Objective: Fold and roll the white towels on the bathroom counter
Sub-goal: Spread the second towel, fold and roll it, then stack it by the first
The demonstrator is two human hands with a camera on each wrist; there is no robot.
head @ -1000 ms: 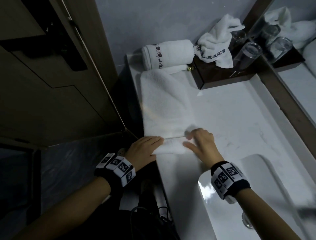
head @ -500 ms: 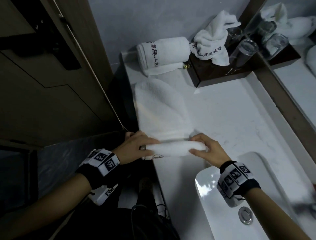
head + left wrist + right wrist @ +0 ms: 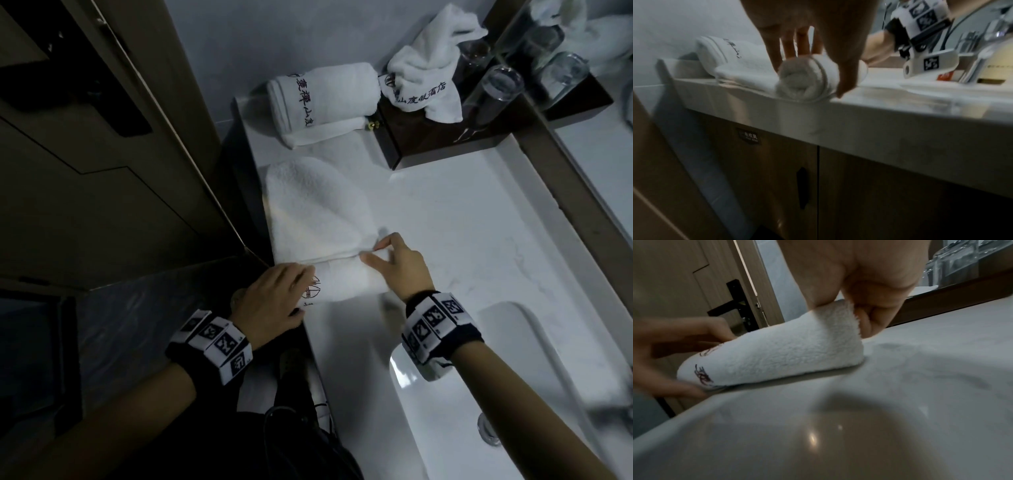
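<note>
A white towel lies folded lengthwise on the counter, its near end wound into a roll with dark embroidered lettering. My left hand grips the roll's left end, fingers over the top and thumb at the front. My right hand holds the roll's right end, fingers curled round it. A finished rolled towel sits at the counter's far end. A crumpled white towel rests on the dark wooden tray.
Upturned glasses stand on the tray against the mirror. The sink basin opens just right of my right wrist, with a tap and a bottle behind. The counter's left edge drops off beside the roll; a door stands left.
The roll has grown thicker and moved away from me along the towel, and the flat part has shortened. Both hands travelled forward with it, keeping hold of its ends.
</note>
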